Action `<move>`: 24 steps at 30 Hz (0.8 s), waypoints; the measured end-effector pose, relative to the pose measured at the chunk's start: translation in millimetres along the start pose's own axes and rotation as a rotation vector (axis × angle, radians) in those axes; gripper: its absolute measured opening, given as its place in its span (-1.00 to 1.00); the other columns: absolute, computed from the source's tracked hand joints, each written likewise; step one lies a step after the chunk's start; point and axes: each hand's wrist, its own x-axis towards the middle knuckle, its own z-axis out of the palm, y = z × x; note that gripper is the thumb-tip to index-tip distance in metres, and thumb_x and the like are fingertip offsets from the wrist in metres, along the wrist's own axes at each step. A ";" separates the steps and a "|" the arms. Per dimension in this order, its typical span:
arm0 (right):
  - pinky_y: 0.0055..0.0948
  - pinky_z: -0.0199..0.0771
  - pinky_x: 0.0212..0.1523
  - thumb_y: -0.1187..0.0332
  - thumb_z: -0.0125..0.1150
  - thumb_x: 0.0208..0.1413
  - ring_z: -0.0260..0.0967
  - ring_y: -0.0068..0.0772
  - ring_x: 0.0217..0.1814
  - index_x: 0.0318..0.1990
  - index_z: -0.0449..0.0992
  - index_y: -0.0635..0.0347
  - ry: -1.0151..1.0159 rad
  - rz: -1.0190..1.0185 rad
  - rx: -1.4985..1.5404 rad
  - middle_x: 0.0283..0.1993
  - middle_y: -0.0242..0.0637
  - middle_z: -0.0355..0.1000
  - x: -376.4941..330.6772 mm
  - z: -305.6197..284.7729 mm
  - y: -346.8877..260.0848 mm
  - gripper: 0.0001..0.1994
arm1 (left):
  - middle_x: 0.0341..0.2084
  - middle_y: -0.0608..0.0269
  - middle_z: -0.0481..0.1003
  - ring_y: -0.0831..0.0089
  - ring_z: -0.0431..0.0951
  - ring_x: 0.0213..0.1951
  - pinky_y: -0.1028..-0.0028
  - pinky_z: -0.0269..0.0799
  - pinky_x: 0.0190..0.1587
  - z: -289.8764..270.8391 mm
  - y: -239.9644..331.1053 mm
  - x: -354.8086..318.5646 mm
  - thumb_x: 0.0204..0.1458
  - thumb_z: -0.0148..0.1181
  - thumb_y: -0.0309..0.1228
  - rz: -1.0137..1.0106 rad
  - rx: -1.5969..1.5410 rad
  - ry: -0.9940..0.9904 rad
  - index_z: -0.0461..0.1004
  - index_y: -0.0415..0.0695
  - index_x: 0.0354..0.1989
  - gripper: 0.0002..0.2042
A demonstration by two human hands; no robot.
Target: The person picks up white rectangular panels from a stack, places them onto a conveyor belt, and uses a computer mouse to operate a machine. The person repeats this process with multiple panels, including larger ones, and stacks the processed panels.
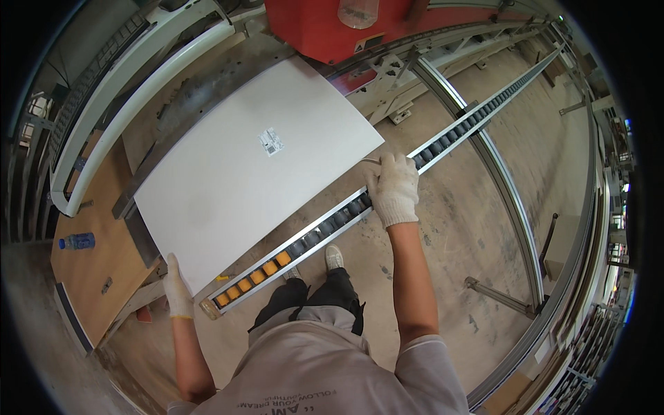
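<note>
The white panel lies at 10 o'clock. The left hand is at its 7 o'clock edge, the right hand over the roller rail; whether either is clamped, I cannot tell. Uneven pushing could skew the panel.

Only a narrow gap runs between the white board and roller track; the right hand obstructs its far end; beyond the board, the red machine bars the way; between track and metal rail, a hand could pass.
</note>
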 end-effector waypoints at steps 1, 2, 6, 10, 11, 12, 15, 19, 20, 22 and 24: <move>-0.04 0.47 0.14 0.09 0.42 0.17 0.48 -0.01 0.09 -0.08 0.64 0.19 0.002 -0.022 -0.059 -0.03 -0.10 0.56 -3.2 -3.1 -1.0 -0.64 | 0.23 0.08 0.52 0.29 0.58 0.16 0.35 0.51 0.19 0.6 -0.9 -1.5 0.34 0.23 0.09 0.014 0.015 -0.001 0.35 -0.41 0.38 -0.25; -0.04 0.47 0.13 0.08 0.39 0.19 0.48 -0.02 0.09 -0.09 0.64 0.19 -0.007 -0.048 -0.065 -0.03 -0.10 0.56 -5.2 -5.9 -2.4 -0.65 | 0.22 0.08 0.53 0.29 0.58 0.16 0.36 0.51 0.19 2.1 -1.8 -2.0 0.34 0.24 0.09 0.044 0.015 0.012 0.36 -0.41 0.37 -0.25; -0.05 0.50 0.12 0.06 0.30 0.27 0.50 -0.01 0.13 -0.10 0.65 0.19 -0.032 -0.084 -0.094 -0.01 -0.11 0.59 -6.7 -12.5 -9.4 -0.65 | 0.13 -0.03 0.58 0.25 0.63 0.09 0.35 0.51 0.17 -1.6 5.0 -2.8 0.34 0.15 0.18 0.035 0.206 0.016 0.43 -0.54 0.26 -0.19; -0.03 0.49 0.21 0.10 0.24 0.33 0.54 0.03 0.16 -0.09 0.66 0.18 -0.057 -0.091 -0.035 -0.01 -0.06 0.63 -2.2 -15.4 -16.6 -0.68 | 0.08 -0.36 0.59 -0.03 0.65 0.08 0.17 0.49 0.16 -15.4 45.6 -10.3 0.35 -0.10 0.31 0.080 0.953 0.033 0.51 -0.55 0.14 -0.10; -0.02 0.49 0.20 0.10 0.23 0.34 0.54 0.03 0.14 -0.09 0.66 0.18 -0.084 -0.094 -0.058 -0.01 -0.07 0.63 -0.1 -15.6 -18.9 -0.69 | 0.07 -0.44 0.58 -0.11 0.64 0.07 0.11 0.48 0.16 -12.1 61.6 -12.0 0.35 -0.16 0.33 0.112 1.211 0.041 0.53 -0.54 0.11 -0.08; -0.01 0.49 0.19 0.11 0.22 0.34 0.54 0.02 0.13 -0.10 0.65 0.18 -0.086 -0.096 -0.087 -0.02 -0.07 0.63 -1.9 -16.6 -18.9 -0.70 | -0.07 -0.52 0.57 -0.26 0.61 0.03 -0.05 0.45 0.15 -5.1 75.3 -18.2 0.36 -0.24 0.31 0.310 1.436 0.076 0.57 -0.47 0.03 -0.12; 0.00 0.48 0.15 0.14 0.20 0.34 0.54 0.00 0.07 -0.11 0.62 0.18 -0.133 -0.104 -0.137 -0.06 -0.10 0.63 -2.0 -16.1 -20.5 -0.72 | -0.12 -0.32 0.59 -0.21 0.61 -0.03 -0.03 0.46 0.11 71.5 115.4 -18.2 0.35 0.07 0.12 0.522 1.403 0.152 0.60 -0.22 -0.10 -0.46; -0.01 0.48 0.13 0.15 0.19 0.34 0.54 0.00 0.07 -0.13 0.63 0.17 -0.061 -0.215 -0.094 -0.08 -0.10 0.63 1.9 -9.0 -16.6 -0.73 | -0.02 0.01 0.55 0.03 0.53 0.05 0.09 0.40 0.17 239.9 139.4 25.5 0.27 0.19 -0.08 1.457 1.296 -0.374 0.55 -0.10 -0.04 -0.66; -0.02 0.48 0.13 0.14 0.19 0.34 0.54 0.00 0.07 -0.13 0.63 0.16 -0.113 -0.224 -0.111 -0.08 -0.10 0.63 6.9 -5.6 -14.4 -0.73 | 0.01 0.03 0.55 0.03 0.52 0.08 0.06 0.34 0.21 275.1 143.8 44.3 0.28 0.18 -0.09 1.591 1.405 -0.401 0.55 -0.10 -0.01 -0.66; -0.04 0.48 0.12 0.14 0.20 0.34 0.54 -0.01 0.07 -0.14 0.64 0.16 -0.117 -0.257 -0.142 -0.08 -0.10 0.63 19.1 1.6 -6.8 -0.73 | 0.05 0.05 0.55 0.04 0.51 0.13 0.04 0.28 0.27 320.8 135.8 71.1 0.28 0.16 -0.09 1.596 1.456 -0.356 0.56 -0.10 0.00 -0.66; -0.09 0.47 0.10 0.14 0.21 0.33 0.55 -0.03 0.03 -0.19 0.65 0.14 -0.132 -0.378 -0.098 -0.14 -0.13 0.64 31.4 7.4 2.7 -0.73 | 0.07 0.07 0.56 0.03 0.50 0.16 0.05 0.25 0.30 333.5 125.7 89.5 0.29 0.16 -0.10 1.353 1.355 -0.180 0.57 -0.10 -0.01 -0.67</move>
